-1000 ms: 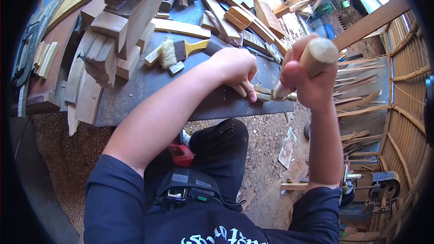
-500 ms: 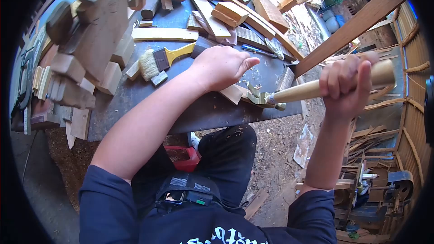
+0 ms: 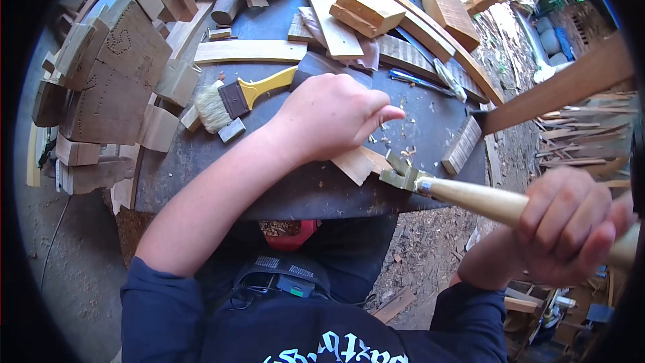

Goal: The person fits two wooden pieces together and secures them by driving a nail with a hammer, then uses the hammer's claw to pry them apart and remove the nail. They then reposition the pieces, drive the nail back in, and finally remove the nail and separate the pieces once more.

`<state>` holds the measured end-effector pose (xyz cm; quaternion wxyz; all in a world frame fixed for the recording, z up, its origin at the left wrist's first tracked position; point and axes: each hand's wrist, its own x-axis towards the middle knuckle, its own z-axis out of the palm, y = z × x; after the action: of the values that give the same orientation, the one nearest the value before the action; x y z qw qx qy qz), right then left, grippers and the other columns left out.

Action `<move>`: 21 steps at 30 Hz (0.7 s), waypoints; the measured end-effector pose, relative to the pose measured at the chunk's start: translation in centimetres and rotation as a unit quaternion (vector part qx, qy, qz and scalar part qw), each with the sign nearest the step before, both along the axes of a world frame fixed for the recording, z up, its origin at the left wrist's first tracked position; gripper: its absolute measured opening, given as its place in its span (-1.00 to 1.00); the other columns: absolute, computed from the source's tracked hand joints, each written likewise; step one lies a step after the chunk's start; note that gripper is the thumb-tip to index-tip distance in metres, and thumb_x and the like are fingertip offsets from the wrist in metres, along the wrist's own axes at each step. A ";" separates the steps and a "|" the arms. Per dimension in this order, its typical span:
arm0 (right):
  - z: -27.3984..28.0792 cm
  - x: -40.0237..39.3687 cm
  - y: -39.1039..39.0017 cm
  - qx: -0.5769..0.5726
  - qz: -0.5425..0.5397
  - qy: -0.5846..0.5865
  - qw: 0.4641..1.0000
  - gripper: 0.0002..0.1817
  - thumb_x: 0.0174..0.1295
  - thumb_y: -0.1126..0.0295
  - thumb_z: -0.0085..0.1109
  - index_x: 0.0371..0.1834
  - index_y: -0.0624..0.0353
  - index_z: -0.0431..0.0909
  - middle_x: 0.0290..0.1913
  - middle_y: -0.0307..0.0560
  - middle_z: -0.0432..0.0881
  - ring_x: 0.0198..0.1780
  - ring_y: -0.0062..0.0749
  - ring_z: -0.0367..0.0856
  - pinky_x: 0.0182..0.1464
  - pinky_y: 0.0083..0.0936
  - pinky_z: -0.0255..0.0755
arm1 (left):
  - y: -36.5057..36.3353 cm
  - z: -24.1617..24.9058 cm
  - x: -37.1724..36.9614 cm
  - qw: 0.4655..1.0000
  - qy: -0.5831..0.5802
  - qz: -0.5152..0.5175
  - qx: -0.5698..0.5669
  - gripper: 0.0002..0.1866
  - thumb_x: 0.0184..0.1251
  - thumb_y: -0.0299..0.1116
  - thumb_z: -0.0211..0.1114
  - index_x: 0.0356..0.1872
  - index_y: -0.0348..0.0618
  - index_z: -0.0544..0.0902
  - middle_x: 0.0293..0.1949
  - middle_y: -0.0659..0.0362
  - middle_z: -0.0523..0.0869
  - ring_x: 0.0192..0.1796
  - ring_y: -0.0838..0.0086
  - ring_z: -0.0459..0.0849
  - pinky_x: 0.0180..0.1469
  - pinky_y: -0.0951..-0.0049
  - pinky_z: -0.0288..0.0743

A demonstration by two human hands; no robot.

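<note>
Where the desk's [image 3: 316,191] near edge crosses mid-frame: wood [image 3: 355,165], running down-right from beneath the left grip [image 3: 339,113], the nearer; its closure I cannot tell. Adze [image 3: 470,197]: right grip [image 3: 570,220] clamped on handle, head up-left by the wood's end.

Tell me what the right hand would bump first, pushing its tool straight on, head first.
Probably the wood under the left hand: the tool in the right hand points that way. They look close; I can't tell whether they touch.
</note>
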<state>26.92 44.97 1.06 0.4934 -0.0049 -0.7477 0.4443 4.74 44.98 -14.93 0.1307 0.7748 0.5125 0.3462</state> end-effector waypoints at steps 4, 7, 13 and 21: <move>-0.4 0.1 1.5 0.006 0.108 0.007 0.994 -0.78 0.59 0.37 0.06 -0.15 0.09 0.20 -0.62 -0.23 0.41 -0.68 -0.54 0.43 -0.68 -0.52 0.45 | 0.1 -0.2 -0.2 1.000 -0.011 0.002 0.005 -0.67 0.53 -0.10 0.29 -0.39 -0.10 0.67 -0.53 0.05 0.70 -0.41 0.08 0.73 -0.35 0.11 0.56; 0.1 -0.2 0.0 0.022 0.011 -0.013 1.000 -0.83 0.52 0.45 0.08 -0.21 0.08 0.27 -0.73 -0.47 0.37 -0.73 -0.78 0.41 -0.65 -0.73 0.50 | 0.2 -0.4 -0.1 1.000 -0.024 -0.004 0.004 -0.64 0.53 -0.07 0.28 -0.41 -0.11 0.65 -0.54 0.04 0.68 -0.40 0.08 0.73 -0.35 0.10 0.56; -0.1 -0.1 -0.5 0.030 0.026 0.002 0.999 -0.79 0.47 0.49 0.16 -0.22 0.07 0.28 -0.65 -0.40 0.46 -0.71 -0.77 0.43 -0.65 -0.71 0.51 | 0.1 -0.3 -0.4 0.999 -0.032 -0.009 0.013 -0.59 0.56 -0.03 0.23 -0.43 -0.10 0.68 -0.52 0.00 0.71 -0.39 0.05 0.75 -0.34 0.08 0.60; -0.2 -0.5 0.1 -0.023 0.027 0.014 0.999 -0.78 0.51 0.50 0.11 -0.15 0.02 0.22 -0.69 -0.38 0.23 -0.78 -0.69 0.20 -0.79 -0.62 0.16 | 0.1 0.2 0.0 0.999 -0.020 0.009 -0.025 -0.50 0.61 0.02 0.12 -0.40 -0.12 0.77 -0.41 -0.12 0.78 -0.29 -0.03 0.81 -0.19 0.01 0.70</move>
<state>26.42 45.04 0.90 0.4915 0.0105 -0.7298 0.4750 4.76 45.04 -14.73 0.1571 0.7595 0.5258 0.3494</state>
